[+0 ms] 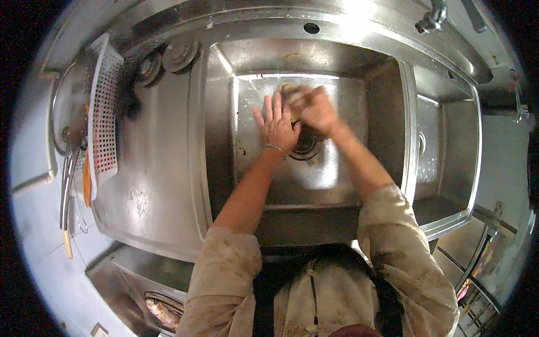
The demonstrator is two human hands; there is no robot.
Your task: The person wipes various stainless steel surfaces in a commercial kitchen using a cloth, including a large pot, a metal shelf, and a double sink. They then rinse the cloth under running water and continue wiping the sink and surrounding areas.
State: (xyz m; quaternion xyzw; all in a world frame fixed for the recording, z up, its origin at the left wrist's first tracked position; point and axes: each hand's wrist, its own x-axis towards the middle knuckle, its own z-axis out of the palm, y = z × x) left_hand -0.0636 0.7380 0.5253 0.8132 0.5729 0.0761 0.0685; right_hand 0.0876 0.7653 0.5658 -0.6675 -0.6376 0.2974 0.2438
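Note:
My left hand (278,128), with a bracelet at its wrist, lies palm down with fingers spread over the floor of a stainless steel sink basin (286,193). Close beside it, my right hand (318,109) is blurred by motion. Its fingers are curled around a tan item (289,89) too smeared to identify, which reaches past the left fingertips. A yellowish patch shows between the two hands; what it belongs to is hidden. Just below them is the round drain (304,147), partly covered by my hands.
A second basin (457,139) adjoins on the right, below a faucet (433,19). On the left drainboard (160,151) are round metal pieces (180,54) and a white perforated basket (105,113) with utensils beside it. A fish (162,314) lies at lower left. Small dark bits dot the basin.

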